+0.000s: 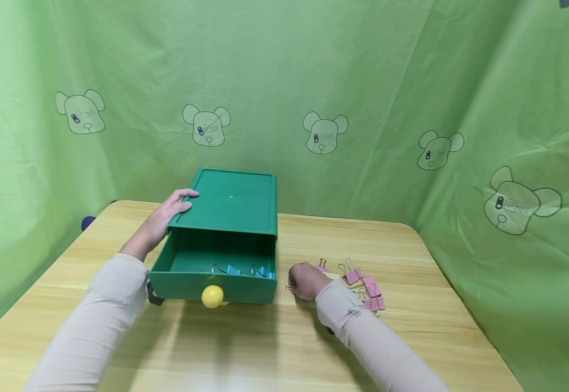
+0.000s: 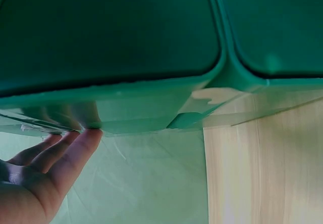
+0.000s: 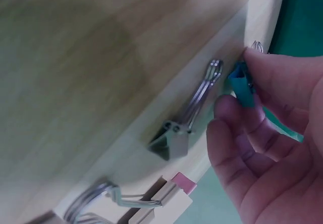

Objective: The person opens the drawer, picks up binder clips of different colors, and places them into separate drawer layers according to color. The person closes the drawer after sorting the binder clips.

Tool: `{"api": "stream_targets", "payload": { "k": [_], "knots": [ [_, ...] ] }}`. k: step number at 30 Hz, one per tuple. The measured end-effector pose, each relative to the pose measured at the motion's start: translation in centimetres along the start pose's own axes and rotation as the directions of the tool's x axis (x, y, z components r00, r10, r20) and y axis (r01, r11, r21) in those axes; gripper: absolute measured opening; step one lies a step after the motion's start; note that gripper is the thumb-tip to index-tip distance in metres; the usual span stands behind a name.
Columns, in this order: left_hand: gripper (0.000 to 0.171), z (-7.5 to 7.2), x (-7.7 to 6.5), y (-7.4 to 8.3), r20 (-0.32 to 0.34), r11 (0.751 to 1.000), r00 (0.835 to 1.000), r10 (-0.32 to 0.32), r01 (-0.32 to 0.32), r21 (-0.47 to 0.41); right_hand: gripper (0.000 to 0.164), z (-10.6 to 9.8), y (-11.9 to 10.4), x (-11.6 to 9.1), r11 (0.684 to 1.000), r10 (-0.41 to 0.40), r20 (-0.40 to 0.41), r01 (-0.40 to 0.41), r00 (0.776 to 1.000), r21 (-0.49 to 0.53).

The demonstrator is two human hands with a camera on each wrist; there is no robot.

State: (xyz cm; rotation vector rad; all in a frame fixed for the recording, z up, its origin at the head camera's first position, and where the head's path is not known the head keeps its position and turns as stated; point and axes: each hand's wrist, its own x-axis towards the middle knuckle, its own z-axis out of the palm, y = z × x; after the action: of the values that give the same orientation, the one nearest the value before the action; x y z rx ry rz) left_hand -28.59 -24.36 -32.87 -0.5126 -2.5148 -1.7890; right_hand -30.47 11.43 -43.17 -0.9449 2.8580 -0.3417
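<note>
A green drawer box (image 1: 237, 198) stands on the table with its drawer (image 1: 176, 286) pulled out. Two blue binder clips (image 1: 233, 270) show inside near the drawer front. My left hand (image 1: 161, 220) rests against the box's left side, fingers extended; the left wrist view shows the fingertips (image 2: 91, 135) touching the green wall. To the right of the drawer, my right hand (image 1: 307, 280) is low over the table. Between thumb and fingers it pinches a blue binder clip (image 3: 242, 88), seen in the right wrist view. Close by lies a pale binder clip (image 3: 176, 141) with silver handles.
Several pink binder clips (image 1: 373, 288) lie in a loose group right of my right hand. A yellow round knob (image 1: 213, 296) sticks out from the drawer front. The wooden table (image 1: 411, 326) is backed by a green curtain (image 1: 274, 71) with bear drawings.
</note>
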Motion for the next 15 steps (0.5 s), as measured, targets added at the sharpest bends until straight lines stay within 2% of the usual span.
{"api": "stream_targets", "payload": {
  "k": [4,8,15],
  "knots": [
    [0.046,-0.01,-0.08,0.09,-0.001,1.0,1.0,0.002,-0.002,0.002,0.022,-0.1,0.04,-0.17,0.999,-0.027,-0.025,0.027,0.999,0.02],
    [0.046,0.03,-0.08,0.19,-0.001,1.0,1.0,0.002,-0.002,-0.002,0.014,-0.18,0.3,-0.18,0.998,-0.04,-0.072,0.044,0.997,0.055],
    [0.047,0.02,-0.08,0.23,0.008,1.0,1.0,-0.005,0.005,-0.014,0.008,-0.98,0.3,-0.38,0.983,0.025,-0.096,-0.007,0.995,0.182]
  ]
}}
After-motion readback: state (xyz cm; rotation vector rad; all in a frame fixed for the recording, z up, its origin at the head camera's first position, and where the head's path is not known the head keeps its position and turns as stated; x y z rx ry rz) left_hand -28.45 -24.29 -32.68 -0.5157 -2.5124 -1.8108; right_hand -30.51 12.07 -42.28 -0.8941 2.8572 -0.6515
